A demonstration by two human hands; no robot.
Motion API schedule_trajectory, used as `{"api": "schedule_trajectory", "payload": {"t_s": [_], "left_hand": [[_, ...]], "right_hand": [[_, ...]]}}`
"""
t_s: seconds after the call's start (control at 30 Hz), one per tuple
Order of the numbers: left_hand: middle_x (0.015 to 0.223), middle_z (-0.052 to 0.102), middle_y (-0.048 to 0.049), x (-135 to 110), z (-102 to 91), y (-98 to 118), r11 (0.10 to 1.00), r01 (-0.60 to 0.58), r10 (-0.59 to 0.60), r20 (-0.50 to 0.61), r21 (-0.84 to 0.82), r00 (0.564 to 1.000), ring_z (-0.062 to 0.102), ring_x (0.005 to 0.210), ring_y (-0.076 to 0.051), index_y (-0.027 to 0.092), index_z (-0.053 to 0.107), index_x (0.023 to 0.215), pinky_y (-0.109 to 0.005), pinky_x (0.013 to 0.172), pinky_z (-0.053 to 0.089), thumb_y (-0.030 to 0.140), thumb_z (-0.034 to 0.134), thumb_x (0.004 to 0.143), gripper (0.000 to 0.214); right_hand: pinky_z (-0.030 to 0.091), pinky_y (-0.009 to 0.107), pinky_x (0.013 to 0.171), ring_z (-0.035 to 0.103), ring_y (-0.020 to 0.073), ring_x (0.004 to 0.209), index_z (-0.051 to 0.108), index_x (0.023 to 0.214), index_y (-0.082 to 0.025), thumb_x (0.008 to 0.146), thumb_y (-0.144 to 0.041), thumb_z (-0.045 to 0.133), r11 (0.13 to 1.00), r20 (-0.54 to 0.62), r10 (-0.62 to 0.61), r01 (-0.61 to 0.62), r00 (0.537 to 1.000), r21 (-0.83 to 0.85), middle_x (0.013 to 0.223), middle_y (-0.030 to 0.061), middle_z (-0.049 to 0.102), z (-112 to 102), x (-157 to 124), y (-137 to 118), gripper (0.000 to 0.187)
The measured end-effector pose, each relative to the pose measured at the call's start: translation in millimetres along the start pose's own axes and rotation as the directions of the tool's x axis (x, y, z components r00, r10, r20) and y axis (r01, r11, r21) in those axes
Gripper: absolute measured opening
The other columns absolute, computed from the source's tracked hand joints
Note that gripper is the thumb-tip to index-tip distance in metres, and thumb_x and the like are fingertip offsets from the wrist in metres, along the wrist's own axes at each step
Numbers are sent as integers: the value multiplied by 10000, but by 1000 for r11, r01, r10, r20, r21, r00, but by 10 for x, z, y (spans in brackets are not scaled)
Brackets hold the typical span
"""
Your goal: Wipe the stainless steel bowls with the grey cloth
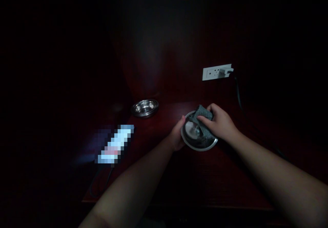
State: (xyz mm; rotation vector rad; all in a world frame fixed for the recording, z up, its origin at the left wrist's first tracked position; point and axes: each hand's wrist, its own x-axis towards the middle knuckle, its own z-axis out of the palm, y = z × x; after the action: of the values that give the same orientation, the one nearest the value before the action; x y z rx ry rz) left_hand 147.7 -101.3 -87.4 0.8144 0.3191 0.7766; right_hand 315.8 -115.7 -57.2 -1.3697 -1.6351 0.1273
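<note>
A shiny metal bowl [191, 129] is held tilted above the dark red table, its inside facing me. My left hand [177, 135] grips its left rim, thumb on the edge and the other fingers hidden behind. In my right hand [220, 122] is a grey-green cloth [204, 113], pinched between thumb and fingers. The cloth lies over the bowl's upper right rim and hangs down into its inside. Farther back on the left, a stack of metal bowls [145, 108] rests on the table.
A lit, pixelated screen [116, 146] stands on the left, with a thin cable below it. On the back wall, a white socket plate [211, 73] holds a plugged-in adapter [225, 71] with a hanging cord [238, 93]. The table's front edge [179, 205] runs along the bottom; the surroundings are very dark.
</note>
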Motion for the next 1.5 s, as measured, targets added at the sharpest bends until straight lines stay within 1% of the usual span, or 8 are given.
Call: {"api": "schedule_trajectory", "payload": {"t_s": [0.3, 0.43, 0.63, 0.8, 1.0, 1.13, 1.33, 1.5], "left_hand": [[1271, 642, -141, -50, -63, 67, 999, -21, 16, -94, -49, 995, 520, 1281, -315, 138, 613, 1237, -499, 1085, 377, 574, 396, 913, 585], [1224, 670, -129, -35, -22, 55, 998, -49, 44, -134, -28, 990, 539, 1262, -306, 139, 655, 1153, -477, 1069, 403, 519, 428, 915, 502], [1195, 681, -104, -31, 6, 35, 978, -207, 207, -140, 20, 968, 566, 1226, -302, 170, 650, 1081, -458, 1036, 439, 471, 610, 817, 402], [1180, 686, -113, -35, -34, 20, 980, -192, 197, -109, 57, 974, 569, 1217, -322, 175, 648, 1066, -489, 1022, 446, 492, 680, 759, 443], [1228, 670, -135, 2, -31, -8, 996, -80, 85, -183, 39, 979, 525, 1279, -314, 155, 660, 1148, -517, 1099, 363, 572, 461, 890, 529], [1281, 643, -128, 12, 36, 5, 994, -102, 106, -173, 33, 979, 470, 1339, -276, 134, 652, 1196, -455, 1173, 264, 590, 266, 948, 647], [1286, 637, -145, 33, 67, 3, 980, -194, 197, -143, 36, 970, 482, 1330, -273, 100, 638, 1221, -436, 1180, 251, 576, 197, 963, 698], [1271, 647, -143, 44, 58, -1, 977, -207, 211, -148, 47, 966, 491, 1322, -274, 100, 634, 1227, -433, 1170, 274, 588, 211, 958, 699]], "right_hand": [[345, 286, 500, 438, 142, 540, 417, 693, -242, 748, -429, 657, 971, -128, 187, -163, 974, 172, 613, -33, 484, 22, 50, 85, 309], [345, 288, 505, 438, 140, 542, 421, 696, -240, 752, -435, 658, 974, -121, 175, -154, 977, 168, 616, -33, 483, 32, 47, 86, 312], [353, 295, 513, 444, 143, 544, 439, 702, -236, 768, -430, 648, 974, -137, 185, -162, 973, 159, 623, -30, 486, 42, 56, 101, 293], [352, 295, 509, 453, 150, 550, 439, 697, -237, 767, -428, 648, 979, -138, 175, -157, 975, 134, 621, -24, 491, 20, 52, 74, 293], [355, 301, 515, 448, 153, 554, 434, 718, -241, 778, -438, 642, 985, -123, 137, -123, 983, 120, 626, -31, 476, 11, 15, 32, 292], [368, 305, 546, 452, 155, 586, 439, 740, -241, 775, -427, 657, 986, -63, 69, -58, 996, 155, 656, -32, 477, 36, 2, 47, 288], [354, 305, 544, 447, 161, 596, 432, 738, -242, 866, -437, 534, 976, -31, 38, -30, 999, 215, 645, -29, 452, 17, -12, 54, 255], [346, 307, 539, 438, 164, 590, 433, 737, -245, 916, -419, 445, 975, -36, 44, -35, 998, 217, 640, -23, 446, 3, -18, 48, 250]]}}
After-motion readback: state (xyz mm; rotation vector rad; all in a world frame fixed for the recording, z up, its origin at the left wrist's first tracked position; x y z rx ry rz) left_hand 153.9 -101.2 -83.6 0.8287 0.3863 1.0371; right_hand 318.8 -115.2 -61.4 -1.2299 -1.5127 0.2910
